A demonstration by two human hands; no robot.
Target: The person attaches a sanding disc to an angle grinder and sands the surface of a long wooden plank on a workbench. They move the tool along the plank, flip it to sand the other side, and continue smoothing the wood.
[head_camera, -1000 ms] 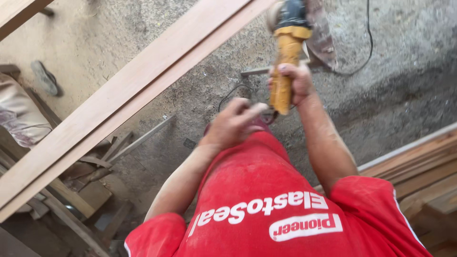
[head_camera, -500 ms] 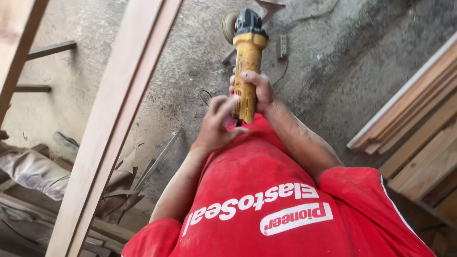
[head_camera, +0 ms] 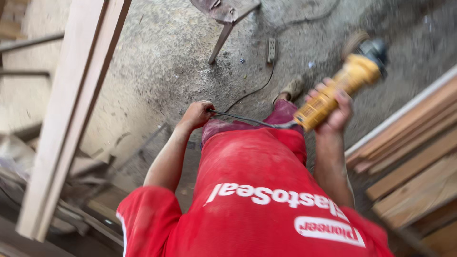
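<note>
My right hand (head_camera: pixel 333 107) is shut on the yellow body of an angle grinder (head_camera: pixel 350 78), held up at the right with its black head and disc tilted toward the upper right. The grinder's black cable (head_camera: pixel 243 119) runs left from its rear end across my red shirt (head_camera: pixel 257 190). Lower down at centre left, my left hand (head_camera: pixel 196 115) grips that cable. The grinder is blurred by motion.
A long pale wooden plank (head_camera: pixel 78 104) slants along the left. Stacked boards (head_camera: pixel 409 162) lie at the right. A metal stand leg (head_camera: pixel 223 35) and a small socket block (head_camera: pixel 271 50) sit on the sawdust-covered floor. My sandalled foot (head_camera: pixel 293 88) shows beyond my red trouser leg.
The grinder has swung from the centre to the right in my right hand. My left hand has come off the grinder, dropped left and taken hold of the cable.
</note>
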